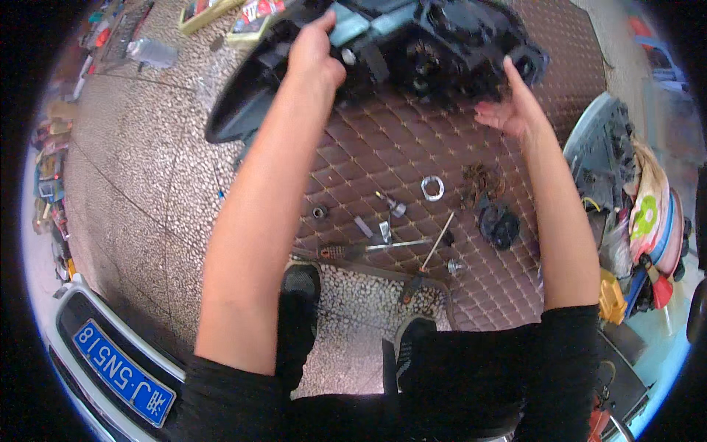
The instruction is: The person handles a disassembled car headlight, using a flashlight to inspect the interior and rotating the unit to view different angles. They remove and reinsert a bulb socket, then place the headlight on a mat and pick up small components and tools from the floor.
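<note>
A black car headlight (412,51), its back with sockets and pale grey-blue parts facing me, is at the far side above a quilted brown mat. My left hand (317,55) is closed on its upper left edge. At its right end is my right hand (512,107), one digit against the housing and the others spread along its lower edge. Nearer on the mat lie a silver ring (432,188), a small bulb (396,208), a black round part (319,211), a screwdriver (431,250), a metal rod (398,244) and a black crumpled-looking piece (499,225).
The brown quilted mat (368,158) lies over speckled flooring (140,177). A white car's front with a blue plate (124,372) is at lower left. On the right stand a grey shell-like part (600,140) and piled cloths and tools. A clear bottle (152,53) lies far left.
</note>
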The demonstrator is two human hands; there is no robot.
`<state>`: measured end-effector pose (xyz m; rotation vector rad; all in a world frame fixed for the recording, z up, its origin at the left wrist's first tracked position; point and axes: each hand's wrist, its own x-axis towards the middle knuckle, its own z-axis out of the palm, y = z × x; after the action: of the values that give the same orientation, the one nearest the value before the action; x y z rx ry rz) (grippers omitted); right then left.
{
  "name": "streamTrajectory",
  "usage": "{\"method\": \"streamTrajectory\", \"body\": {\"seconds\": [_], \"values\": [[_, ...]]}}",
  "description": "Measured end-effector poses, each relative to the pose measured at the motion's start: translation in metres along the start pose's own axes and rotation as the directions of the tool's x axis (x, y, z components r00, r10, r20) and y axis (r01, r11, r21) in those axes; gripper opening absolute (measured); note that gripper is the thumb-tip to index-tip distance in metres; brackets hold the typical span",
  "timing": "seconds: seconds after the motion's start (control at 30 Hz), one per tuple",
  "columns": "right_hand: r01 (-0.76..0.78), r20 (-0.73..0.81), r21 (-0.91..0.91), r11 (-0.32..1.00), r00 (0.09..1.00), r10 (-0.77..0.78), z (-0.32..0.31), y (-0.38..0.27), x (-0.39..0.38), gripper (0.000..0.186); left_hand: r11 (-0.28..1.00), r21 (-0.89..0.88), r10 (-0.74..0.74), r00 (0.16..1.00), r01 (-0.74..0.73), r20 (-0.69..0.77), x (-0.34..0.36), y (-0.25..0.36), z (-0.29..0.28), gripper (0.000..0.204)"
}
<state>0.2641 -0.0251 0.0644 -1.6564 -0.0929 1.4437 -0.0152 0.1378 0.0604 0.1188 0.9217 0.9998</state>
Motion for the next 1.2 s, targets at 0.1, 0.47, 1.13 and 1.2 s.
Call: {"method": "streamTrajectory", "body": {"seconds": [0.1, 0.47, 1.13, 1.2], "values": [[-0.072, -0.015, 0.114, 0.991, 0.997, 0.075, 0.001, 0.005, -0.008, 0.127, 0.984, 0.173, -0.037, 0.999, 0.037, -0.001, 0.013, 0.011, 0.002, 0.023], [-0.001, 0.197, 0.552, 0.834, 0.972, -0.13, 0.028, 0.061, -0.002, 0.122, 0.988, 0.098, 0.103, 0.979, -0.122, 0.176, -0.056, -0.018, -0.011, 0.03], [0.496, -0.262, 0.868, -0.012, 0.438, -0.86, 0.028, -0.176, -0.32, 0.071, 0.84, -0.358, 0.444, 0.135, -0.409, 0.886, -0.256, 0.108, 0.152, 0.061], [0.47, -0.292, 0.875, -0.118, 0.315, -0.903, 0.01, -0.186, -0.342, 0.063, 0.847, -0.382, 0.419, 0.021, -0.37, 0.908, -0.253, 0.117, 0.192, 0.044]]}}
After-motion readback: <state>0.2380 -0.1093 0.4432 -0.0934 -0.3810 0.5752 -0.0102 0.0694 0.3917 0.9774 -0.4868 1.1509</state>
